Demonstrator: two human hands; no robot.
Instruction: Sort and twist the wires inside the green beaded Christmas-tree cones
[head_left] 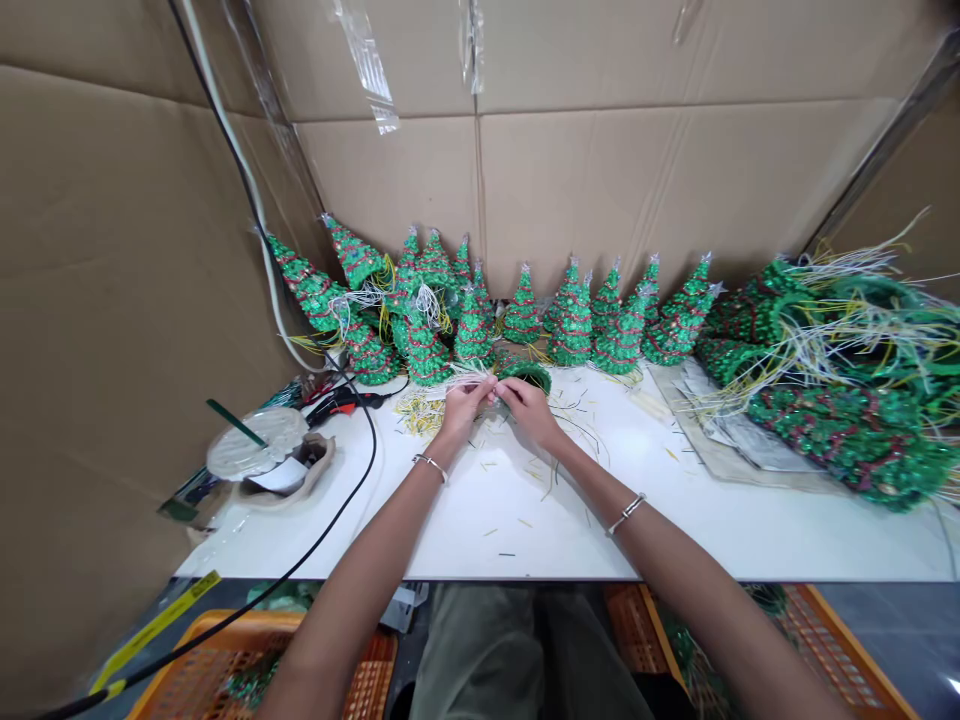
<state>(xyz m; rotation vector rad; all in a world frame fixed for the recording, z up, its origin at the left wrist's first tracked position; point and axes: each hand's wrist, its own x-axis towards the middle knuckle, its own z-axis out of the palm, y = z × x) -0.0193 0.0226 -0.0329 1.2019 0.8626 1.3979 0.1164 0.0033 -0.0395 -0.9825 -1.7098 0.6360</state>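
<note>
Wires [463, 374] between fingers [496, 393] of both hands [523, 408]

Left hand [465, 408], right hand [523, 410] held close, both pinching, backs up.

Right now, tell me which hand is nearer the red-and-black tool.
Left hand, to the right of the red-and-black tool; right hand, farther right beyond the left hand.

Passage: white table [480, 535] before left hand [465, 408] and right hand [526, 412], only wire clippings [517, 522] scattered | Behind hands: row of bead trees [570, 325] | Left: black cable [358, 470], plastic lid [257, 442] | Right: heaped tree bundles [840, 420] | Far edge: cardboard wall [600, 180]
</note>
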